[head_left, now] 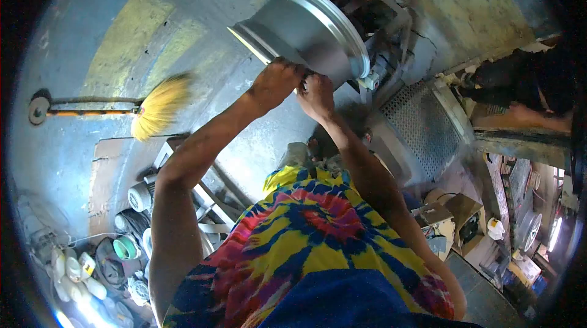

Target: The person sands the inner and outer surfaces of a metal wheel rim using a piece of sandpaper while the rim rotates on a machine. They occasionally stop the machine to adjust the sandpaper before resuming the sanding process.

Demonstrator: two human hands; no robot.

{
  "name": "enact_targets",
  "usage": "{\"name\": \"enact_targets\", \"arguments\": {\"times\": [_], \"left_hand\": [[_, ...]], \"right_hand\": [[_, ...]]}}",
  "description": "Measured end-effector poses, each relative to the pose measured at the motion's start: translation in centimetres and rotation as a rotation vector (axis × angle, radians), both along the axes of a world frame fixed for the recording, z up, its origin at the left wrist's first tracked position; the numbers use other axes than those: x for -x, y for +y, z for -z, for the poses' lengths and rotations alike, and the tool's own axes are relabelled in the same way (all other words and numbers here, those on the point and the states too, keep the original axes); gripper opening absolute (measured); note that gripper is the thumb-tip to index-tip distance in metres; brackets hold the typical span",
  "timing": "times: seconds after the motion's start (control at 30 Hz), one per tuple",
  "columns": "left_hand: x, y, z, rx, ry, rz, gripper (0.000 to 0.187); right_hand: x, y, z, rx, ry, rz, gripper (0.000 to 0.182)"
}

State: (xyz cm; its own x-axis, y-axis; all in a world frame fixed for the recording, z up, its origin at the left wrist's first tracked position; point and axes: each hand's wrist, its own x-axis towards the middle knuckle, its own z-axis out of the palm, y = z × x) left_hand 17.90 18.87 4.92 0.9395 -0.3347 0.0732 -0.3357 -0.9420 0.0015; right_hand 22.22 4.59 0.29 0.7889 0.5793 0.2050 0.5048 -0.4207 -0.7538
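Note:
A silver wheel rim (299, 28) is tilted in front of me, on or against a dark machine (373, 3) whose contact with it I cannot make out. At the rim's lower edge my left hand (279, 85) is closed, with its fingers curled. My right hand (317, 92) is closed right beside it, the two nearly touching. Both are near the rim's near edge. Whatever lies between or under the fingers is hidden.
A yellow broom (160, 108) is at the left on the grey floor. A perforated metal plate (422, 126) stands to the right. Cardboard boxes (465, 215) are at lower right, bottles (73, 267) and a motor (140, 196) at lower left. Another person's arm (541, 118) shows at far right.

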Motion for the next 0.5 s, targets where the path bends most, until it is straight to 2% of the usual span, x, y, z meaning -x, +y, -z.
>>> {"name": "enact_targets", "arguments": {"times": [0.17,0.23,0.27,0.33,0.37,0.43,0.5], "left_hand": [[0.4,0.6,-1.3,-0.070,-0.088,0.030,0.034],[0.2,0.2,-1.5,-0.268,0.044,0.005,0.033],[0.5,0.3,-1.3,-0.270,0.046,0.005,0.033],[1.3,0.5,-0.9,-0.116,-0.030,-0.026,0.032],[1.4,0.8,-0.7,-0.116,-0.029,-0.026,0.032],[1.9,1.2,-1.0,0.003,-0.119,-0.087,0.029],[2.4,2.1,-0.9,0.012,-0.160,-0.086,0.032]], "right_hand": [[-0.6,0.9,-0.3,-0.034,-0.007,-0.041,0.009],[-0.1,0.8,-0.7,-0.023,-0.059,-0.042,0.008],[0.2,0.8,-0.8,-0.008,-0.107,-0.041,0.008],[0.5,1.1,-0.3,-0.062,-0.121,-0.031,0.009],[0.5,1.4,-0.1,-0.115,-0.139,-0.022,0.010],[0.8,2.0,-1.1,-0.059,-0.152,-0.038,0.011],[0.7,2.6,-1.5,-0.010,-0.174,-0.062,0.013]]}}
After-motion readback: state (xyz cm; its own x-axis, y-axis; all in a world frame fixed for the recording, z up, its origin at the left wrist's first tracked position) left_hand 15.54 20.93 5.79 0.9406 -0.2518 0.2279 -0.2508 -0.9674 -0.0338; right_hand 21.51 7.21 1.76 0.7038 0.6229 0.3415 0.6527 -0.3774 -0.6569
